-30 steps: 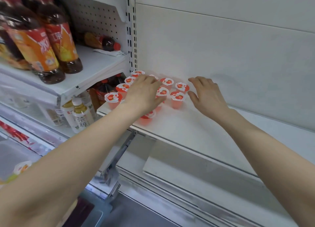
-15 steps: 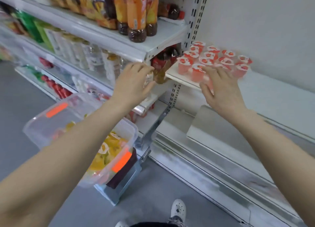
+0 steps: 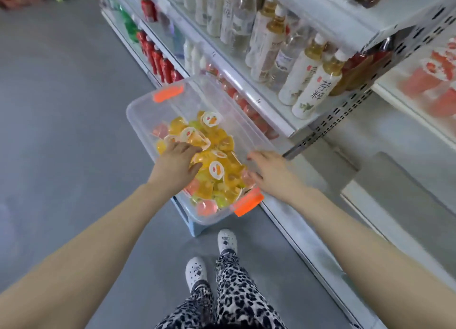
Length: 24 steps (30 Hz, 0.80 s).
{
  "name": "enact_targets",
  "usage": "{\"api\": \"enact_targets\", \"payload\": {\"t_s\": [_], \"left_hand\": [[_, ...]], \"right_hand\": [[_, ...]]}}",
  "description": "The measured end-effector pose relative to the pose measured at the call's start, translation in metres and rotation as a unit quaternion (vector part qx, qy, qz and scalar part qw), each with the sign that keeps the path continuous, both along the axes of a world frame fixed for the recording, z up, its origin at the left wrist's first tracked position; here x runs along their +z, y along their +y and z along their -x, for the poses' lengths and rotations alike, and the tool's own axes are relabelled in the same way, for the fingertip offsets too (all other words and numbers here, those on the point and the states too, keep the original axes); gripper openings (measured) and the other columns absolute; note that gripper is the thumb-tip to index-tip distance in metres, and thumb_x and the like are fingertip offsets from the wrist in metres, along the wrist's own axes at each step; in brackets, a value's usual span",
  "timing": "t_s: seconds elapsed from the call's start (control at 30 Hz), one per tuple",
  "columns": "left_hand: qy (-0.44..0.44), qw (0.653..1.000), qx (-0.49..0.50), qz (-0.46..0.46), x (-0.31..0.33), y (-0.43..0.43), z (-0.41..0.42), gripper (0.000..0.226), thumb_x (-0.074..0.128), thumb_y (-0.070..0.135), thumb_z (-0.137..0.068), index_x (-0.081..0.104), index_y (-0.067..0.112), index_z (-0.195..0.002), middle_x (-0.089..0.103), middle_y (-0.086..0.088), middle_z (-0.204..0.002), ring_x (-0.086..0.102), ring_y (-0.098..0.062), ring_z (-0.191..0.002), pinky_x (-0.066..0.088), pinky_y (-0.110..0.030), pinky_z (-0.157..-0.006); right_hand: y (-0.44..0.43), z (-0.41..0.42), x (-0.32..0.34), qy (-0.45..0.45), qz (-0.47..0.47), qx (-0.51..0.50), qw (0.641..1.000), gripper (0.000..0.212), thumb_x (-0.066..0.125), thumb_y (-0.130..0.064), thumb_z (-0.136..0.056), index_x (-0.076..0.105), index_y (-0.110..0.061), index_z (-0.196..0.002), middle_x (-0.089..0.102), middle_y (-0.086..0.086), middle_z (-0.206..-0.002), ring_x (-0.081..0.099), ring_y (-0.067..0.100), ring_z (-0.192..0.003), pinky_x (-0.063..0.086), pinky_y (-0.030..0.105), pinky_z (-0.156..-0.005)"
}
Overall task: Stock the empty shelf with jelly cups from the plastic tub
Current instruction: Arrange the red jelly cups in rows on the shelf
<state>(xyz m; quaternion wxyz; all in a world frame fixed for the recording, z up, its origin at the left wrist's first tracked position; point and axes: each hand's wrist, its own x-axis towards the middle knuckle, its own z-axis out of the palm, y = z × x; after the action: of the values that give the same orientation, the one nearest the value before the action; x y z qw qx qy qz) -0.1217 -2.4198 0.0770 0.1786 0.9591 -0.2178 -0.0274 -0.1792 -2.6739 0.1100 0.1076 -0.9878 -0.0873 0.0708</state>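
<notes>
Left hand [image 3: 176,162] lies open on yellow jelly cups [image 3: 217,169], fingers spread. Right hand [image 3: 270,172] is open too, fingertips over the tub [image 3: 138,111] rim beside a pink cup [image 3: 246,175]. Tub mid-frame, below bottles [image 3: 313,82]; blurred red cups [image 3: 431,82] on the shelf [image 3: 404,121], right edge.

A shop aisle. White metal shelves [image 3: 328,10] run along it, stocked with rows of bottled drinks [image 3: 313,86]. The floor [image 3: 61,106] is grey.

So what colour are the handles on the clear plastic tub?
The handles of the clear plastic tub are orange; head view.
</notes>
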Motion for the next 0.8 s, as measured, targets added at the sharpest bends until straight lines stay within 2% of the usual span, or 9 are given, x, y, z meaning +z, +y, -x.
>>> {"api": "enact_targets", "payload": {"t_s": [0.07,0.13,0.23,0.33,0.43,0.53,0.63,0.7,0.8], "left_hand": [[0.016,1.0,0.002,-0.011,-0.01,0.004,0.0,0.035,0.069,0.023,-0.086,0.067,0.01,-0.117,0.067,-0.013,-0.111,0.057,-0.038,-0.107,0.044,-0.045,-0.097],[0.007,1.0,0.001,-0.017,-0.017,0.007,0.0,0.033,0.071,0.021,-0.084,0.068,0.009,-0.114,0.068,-0.013,-0.108,0.059,-0.037,-0.104,0.045,-0.041,-0.095],[-0.016,1.0,0.003,-0.012,-0.02,0.007,-0.002,0.031,0.073,0.019,-0.081,0.07,0.01,-0.111,0.069,-0.011,-0.102,0.061,-0.036,-0.099,0.048,-0.039,-0.092],[-0.028,0.999,0.0,-0.017,-0.022,0.006,-0.003,0.03,0.073,0.019,-0.081,0.07,0.01,-0.109,0.069,-0.009,-0.101,0.062,-0.034,-0.097,0.049,-0.039,-0.091],[-0.035,0.999,0.002,-0.028,-0.025,0.004,-0.004,0.031,0.071,0.022,-0.082,0.07,0.011,-0.111,0.069,-0.009,-0.103,0.062,-0.032,-0.099,0.048,-0.039,-0.093],[-0.034,0.999,0.006,-0.039,-0.027,0.004,-0.005,0.033,0.069,0.025,-0.084,0.068,0.013,-0.115,0.069,-0.008,-0.108,0.06,-0.031,-0.103,0.046,-0.04,-0.096],[-0.002,0.998,-0.001,-0.07,-0.023,0.004,-0.006,0.038,0.063,0.033,-0.09,0.063,0.018,-0.124,0.066,-0.004,-0.118,0.056,-0.028,-0.112,0.043,-0.038,-0.1],[0.045,0.989,-0.01,-0.14,-0.019,0.0,-0.008,0.04,0.056,0.04,-0.093,0.057,0.025,-0.131,0.062,0.001,-0.124,0.053,-0.024,-0.116,0.042,-0.036,-0.099],[0.095,0.953,-0.038,-0.284,-0.016,-0.014,-0.014,0.037,0.052,0.043,-0.093,0.056,0.028,-0.126,0.064,0.002,-0.114,0.056,-0.024,-0.11,0.044,-0.036,-0.088]], "right_hand": [[0.015,-0.02,-0.014,0.094,0.064,0.018,0.993,0.035,0.053,-0.028,-0.091,0.053,-0.017,-0.124,0.063,0.009,-0.116,0.059,0.031,-0.11,0.042,0.034,-0.075],[0.024,-0.036,-0.031,0.159,0.088,0.007,0.983,0.033,0.051,-0.022,-0.092,0.052,-0.012,-0.123,0.065,0.013,-0.109,0.063,0.032,-0.104,0.042,0.031,-0.069],[0.026,-0.054,-0.073,0.208,0.106,-0.05,0.971,0.036,0.046,-0.018,-0.096,0.05,-0.009,-0.13,0.066,0.014,-0.111,0.064,0.033,-0.105,0.048,0.035,-0.078],[0.027,-0.063,-0.097,0.242,0.095,-0.118,0.958,0.052,0.022,-0.043,-0.104,0.052,-0.017,-0.137,0.061,0.01,-0.131,0.055,0.03,-0.12,0.038,0.036,-0.093],[0.028,-0.072,-0.104,0.264,0.092,-0.146,0.949,0.056,0.013,-0.041,-0.105,0.046,-0.016,-0.143,0.053,0.013,-0.14,0.049,0.031,-0.129,0.034,0.041,-0.107],[0.028,-0.073,-0.093,0.269,0.096,-0.135,0.949,0.049,0.021,-0.032,-0.105,0.046,-0.012,-0.142,0.057,0.017,-0.133,0.053,0.033,-0.122,0.041,0.041,-0.1],[0.031,-0.066,-0.068,0.249,0.087,-0.097,0.96,0.043,0.047,-0.021,-0.096,0.042,-0.009,-0.137,0.055,0.016,-0.123,0.058,0.035,-0.109,0.048,0.041,-0.084],[0.031,-0.058,-0.054,0.205,0.06,-0.05,0.976,0.054,0.061,-0.018,-0.086,0.036,-0.014,-0.134,0.051,0.013,-0.119,0.059,0.032,-0.096,0.051,0.04,-0.074],[0.027,-0.051,-0.044,0.132,-0.004,-0.009,0.991,0.053,0.063,-0.018,-0.083,0.036,-0.016,-0.129,0.052,0.01,-0.114,0.059,0.029,-0.085,0.046,0.036,-0.064]]}}
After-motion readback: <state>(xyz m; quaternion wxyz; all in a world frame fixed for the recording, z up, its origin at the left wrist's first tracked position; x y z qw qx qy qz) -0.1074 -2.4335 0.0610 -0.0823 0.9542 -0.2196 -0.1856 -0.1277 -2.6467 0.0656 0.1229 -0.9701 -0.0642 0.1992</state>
